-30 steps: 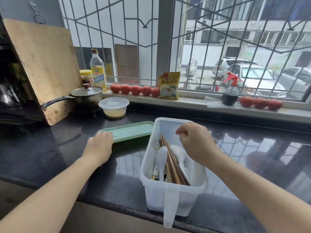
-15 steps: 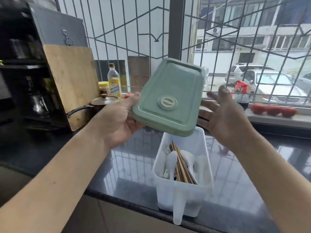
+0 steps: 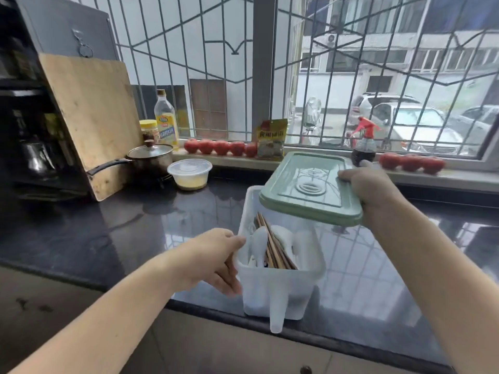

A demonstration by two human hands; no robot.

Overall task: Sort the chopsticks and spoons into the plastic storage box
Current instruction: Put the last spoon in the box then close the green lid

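Clear plastic box point(image 3: 278, 290) stood at the counter's point(image 3: 121, 233) front edge, handle overhanging; brown chopsticks point(image 3: 272, 244) and white spoons point(image 3: 259, 247) lay inside, leaning toward the near end. Right hand point(image 3: 370, 187) gripped the green lid point(image 3: 310, 190) by its right edge, lid tilted over the box's far end; left hand point(image 3: 213, 257) clasped the box's left wall, thumb on the rim. Small pot point(image 3: 151, 160) and round tub point(image 3: 190, 174) sat near the back left.
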